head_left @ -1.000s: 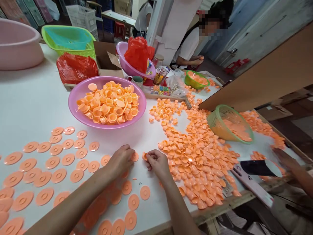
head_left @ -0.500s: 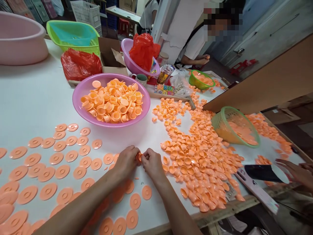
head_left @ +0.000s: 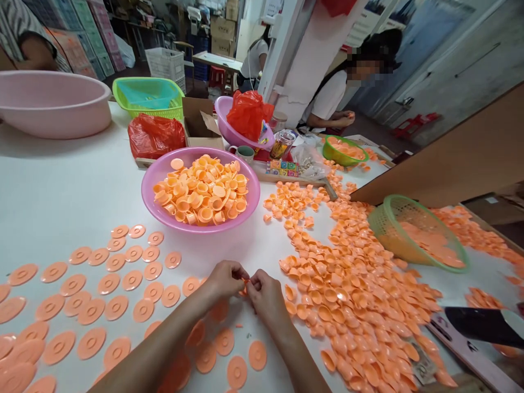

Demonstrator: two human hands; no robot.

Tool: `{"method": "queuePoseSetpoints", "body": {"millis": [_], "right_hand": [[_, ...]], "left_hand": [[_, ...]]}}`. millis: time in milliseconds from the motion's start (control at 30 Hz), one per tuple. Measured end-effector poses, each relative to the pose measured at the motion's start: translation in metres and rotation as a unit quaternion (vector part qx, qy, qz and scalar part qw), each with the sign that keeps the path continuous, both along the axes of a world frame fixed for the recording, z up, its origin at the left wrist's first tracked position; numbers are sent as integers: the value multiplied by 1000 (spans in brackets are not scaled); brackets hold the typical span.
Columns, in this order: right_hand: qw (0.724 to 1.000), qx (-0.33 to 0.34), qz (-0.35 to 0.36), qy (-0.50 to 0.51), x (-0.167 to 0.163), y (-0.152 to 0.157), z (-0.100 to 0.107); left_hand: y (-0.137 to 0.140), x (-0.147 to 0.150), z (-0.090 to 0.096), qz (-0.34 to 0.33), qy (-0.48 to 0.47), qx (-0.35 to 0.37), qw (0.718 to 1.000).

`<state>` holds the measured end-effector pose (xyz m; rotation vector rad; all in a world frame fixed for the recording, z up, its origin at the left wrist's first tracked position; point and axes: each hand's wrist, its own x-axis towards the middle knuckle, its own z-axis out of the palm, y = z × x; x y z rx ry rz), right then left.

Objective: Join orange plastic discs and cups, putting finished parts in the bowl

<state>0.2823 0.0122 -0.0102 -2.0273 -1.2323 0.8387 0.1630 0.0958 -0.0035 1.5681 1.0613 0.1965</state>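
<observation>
My left hand (head_left: 227, 279) and my right hand (head_left: 265, 292) meet above the white table, fingertips pinched together around a small orange plastic piece (head_left: 244, 286). Most of that piece is covered by my fingers; it looks like one of the little cups. Beyond my hands stands a pink basin (head_left: 200, 226) heaped with small orange toy cups (head_left: 204, 188). Flat orange saucers (head_left: 108, 283) with a ring in the middle lie spread out on the left and under my forearms. To the right of my hands is a large loose pile of orange cups (head_left: 339, 289).
A tilted green basket (head_left: 388, 234) with orange pieces stands right of the pile. A phone-like pink object (head_left: 475, 349) lies at the lower right. Behind the basin are a red bag (head_left: 156, 136), a mug (head_left: 244, 154) and a can (head_left: 283, 144). A co-worker (head_left: 327, 103) sits at the back right.
The view has tilted upward, so the table things sit lower and somewhat further right. My hands stay pinched together on the piece. A person's hand at the right edge has left the view.
</observation>
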Motion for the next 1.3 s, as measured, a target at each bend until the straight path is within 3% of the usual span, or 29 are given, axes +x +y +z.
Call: {"method": "queuePoseSetpoints", "body": {"millis": [200, 333, 533, 667, 867, 1033, 1200, 1300], "right_hand": [[1000, -14, -1, 24, 1, 4, 1], [999, -19, -4, 37, 1, 6, 6], [981, -32, -96, 164, -10, 2, -2], [974, -33, -79, 211, -6, -7, 1], [966, 86, -103, 220, -4, -34, 35], [971, 141, -23, 191, -27, -50, 60], [953, 176, -29, 244, -37, -53, 60], [934, 179, -42, 308, -39, -52, 57]], "left_hand": [[-3, 5, 0, 45, 41, 46, 997], [-2, 7, 4, 38, 33, 30, 998], [-4, 2, 2, 32, -1, -36, 999], [-18, -5, 2, 49, -45, 0, 998], [-48, -26, 16, 103, -153, 48, 982], [-66, -46, 30, 101, -200, 87, 971], [-67, -63, 44, 55, -200, 155, 966], [-66, -68, 53, 71, -203, 135, 967]]}}
